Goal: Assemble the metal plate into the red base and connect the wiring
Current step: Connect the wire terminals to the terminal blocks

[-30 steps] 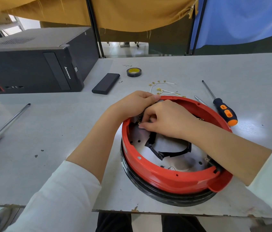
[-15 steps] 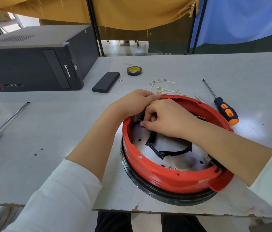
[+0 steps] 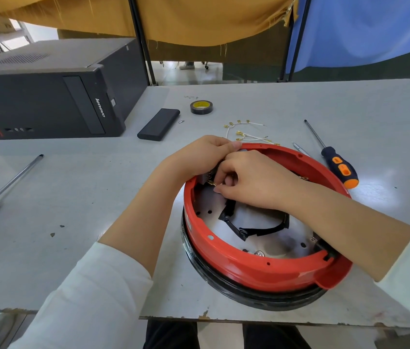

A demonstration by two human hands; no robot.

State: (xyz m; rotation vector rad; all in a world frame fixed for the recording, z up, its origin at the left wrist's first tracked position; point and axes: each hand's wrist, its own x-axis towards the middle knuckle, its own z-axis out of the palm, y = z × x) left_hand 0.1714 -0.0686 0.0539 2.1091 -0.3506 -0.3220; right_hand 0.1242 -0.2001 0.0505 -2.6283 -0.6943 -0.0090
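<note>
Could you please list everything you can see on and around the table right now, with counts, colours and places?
red base: 1, red with a black ring beneath, at the near table edge
metal plate: 1, silver, inside the base
black strip: 1, on the plate
brass terminal: 1, gold, at the right fingertips
loose wires: several, white with brass ends, behind the base
orange screwdriver: 1, right of the base
dark screwdriver: 1, far left
tape roll: 1, black and yellow, far centre
black box: 1, flat, by the computer
computer case: 1, black, far left
table: 1, grey
left hand: at the base's far rim
right hand: pinching the terminal
</note>
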